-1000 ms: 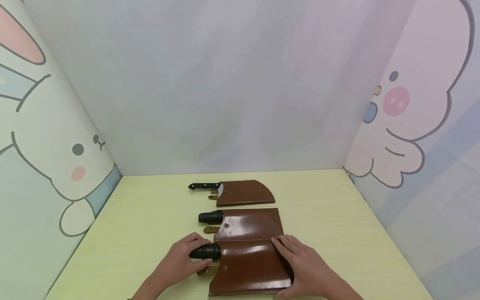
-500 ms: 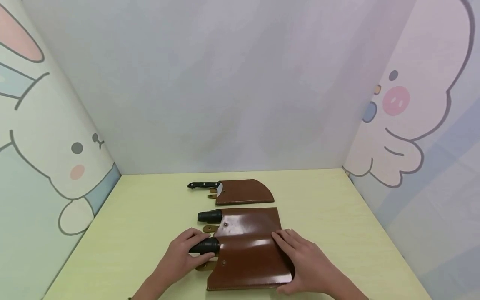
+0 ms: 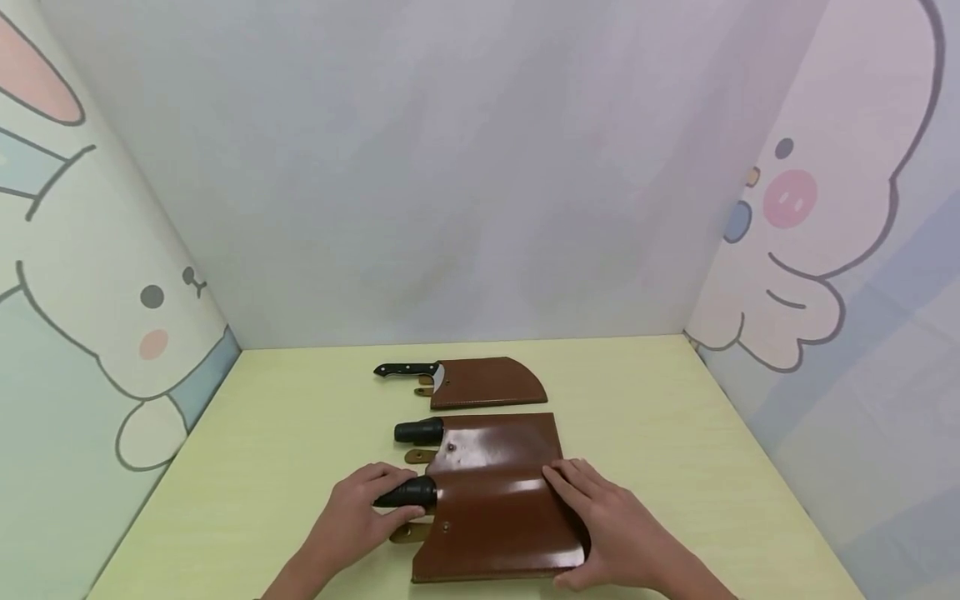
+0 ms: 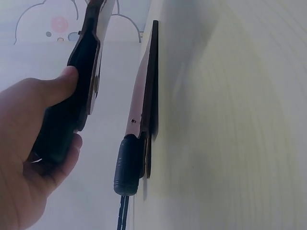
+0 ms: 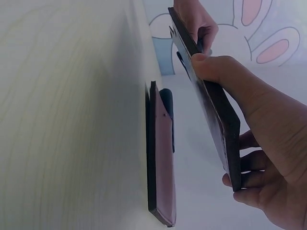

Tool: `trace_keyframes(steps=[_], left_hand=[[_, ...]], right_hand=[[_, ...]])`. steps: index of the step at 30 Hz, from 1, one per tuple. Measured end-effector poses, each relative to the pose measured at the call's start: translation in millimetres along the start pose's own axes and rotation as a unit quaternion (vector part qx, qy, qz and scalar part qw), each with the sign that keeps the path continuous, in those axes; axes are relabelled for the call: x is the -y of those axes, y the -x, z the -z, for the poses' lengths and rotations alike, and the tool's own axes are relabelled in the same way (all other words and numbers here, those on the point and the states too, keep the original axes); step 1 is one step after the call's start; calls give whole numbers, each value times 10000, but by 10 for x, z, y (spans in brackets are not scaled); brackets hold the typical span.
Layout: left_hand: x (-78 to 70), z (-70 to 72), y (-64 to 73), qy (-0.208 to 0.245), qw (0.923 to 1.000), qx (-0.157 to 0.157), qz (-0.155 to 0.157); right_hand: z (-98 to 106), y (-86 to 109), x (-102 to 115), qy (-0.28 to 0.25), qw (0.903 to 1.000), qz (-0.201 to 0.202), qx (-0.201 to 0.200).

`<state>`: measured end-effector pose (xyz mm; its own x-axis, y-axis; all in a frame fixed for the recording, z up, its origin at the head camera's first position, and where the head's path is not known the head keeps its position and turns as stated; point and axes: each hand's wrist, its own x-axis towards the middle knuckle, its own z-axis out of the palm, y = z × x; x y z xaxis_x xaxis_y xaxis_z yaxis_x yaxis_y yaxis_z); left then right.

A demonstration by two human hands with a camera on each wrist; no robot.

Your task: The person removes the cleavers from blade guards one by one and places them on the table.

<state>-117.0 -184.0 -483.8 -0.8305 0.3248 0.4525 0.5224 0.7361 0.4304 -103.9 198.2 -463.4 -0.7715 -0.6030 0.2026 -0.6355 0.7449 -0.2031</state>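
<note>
Slippage could drop the raised brown sheath [image 3: 495, 531] if the right hand [image 3: 612, 527] relaxes its pinching fingers while the left hand [image 3: 352, 515] grips only the black handle [image 3: 418, 492].

Person seen only as 2 hands + forearms, head view, lower ctr of frame. L hand [image 3: 363, 512], lower ctr-left: bare, w/ slim fingers [image 3: 386, 481], rounded tips. L forearm [image 3: 300, 575]: bare, smooth, cut off by btm edge. R hand [image 3: 606, 525], lower ctr-right: bare too, similar slender build; R forearm [image 3: 686, 575] likewise bare, cut off by same edge. L-wrist view, left side: L thumb [image 4: 55, 88], blunt tip, fleshy base. R-wrist view, right side: R thumb [image 5: 225, 71], rounded tip; nails hard to make out, pic dim.
</note>
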Motion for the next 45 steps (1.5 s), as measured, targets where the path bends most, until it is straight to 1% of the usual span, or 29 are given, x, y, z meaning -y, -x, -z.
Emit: trace_keyframes(steps=[5,11,15,23,25,29,36,42,45], left_hand=[[12,3,10,-21,9997,-155,-182],[30,26,32,-15,9996,-268,-94],[55,29,40,44,9997,-241,-95],[57,33,41,80,9999,-69,-44],[61,36,33,74,9999,-74,-97],[87,46,26,68,9997,-153,-164],[165,59,46,207,9994,-274,-77],[219,84,74,129,9994,-324,45],[220,92,83,70,9994,-334,44]], right_hand=[[-16,4,-2,4,9998,118,-167],[-32,35,-25,23,9992,170,-371],[-34,41,-38,-26,9992,148,-368],[-21,45,-41,-105,9994,131,-290],[-18,52,-44,-107,9995,120,-284],[-19,67,-61,-67,9990,194,-399],[-27,111,-121,35,9979,264,-590],[-18,155,-163,93,9978,209,-621],[-23,163,-178,62,9980,195,-600]])
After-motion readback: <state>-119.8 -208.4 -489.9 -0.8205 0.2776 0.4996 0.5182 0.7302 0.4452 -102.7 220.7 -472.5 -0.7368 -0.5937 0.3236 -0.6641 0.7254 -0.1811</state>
